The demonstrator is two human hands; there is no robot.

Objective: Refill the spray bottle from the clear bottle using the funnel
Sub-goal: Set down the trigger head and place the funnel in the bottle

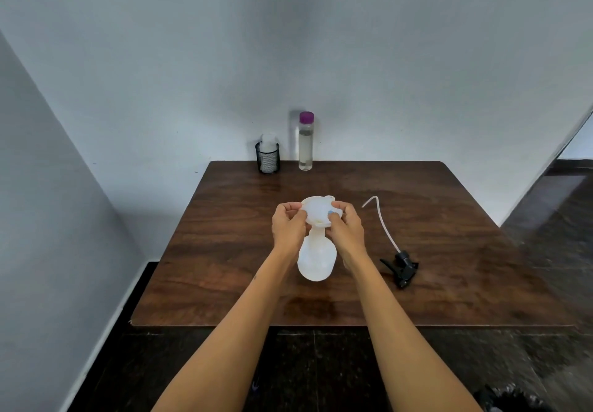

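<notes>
The funnel [316,211] sits in the spray bottle [316,259] at the middle of the table [449,283]; the spray head [402,267] lies right of it; the clear bottle [305,142] stands at the far edge, a mesh cup [268,156] just left of it

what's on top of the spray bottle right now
A white funnel sits in the neck of the spray bottle, held at its rim by the left hand and right hand. The funnel's spout and the bottle's opening are hidden by the funnel bowl and fingers.
</notes>
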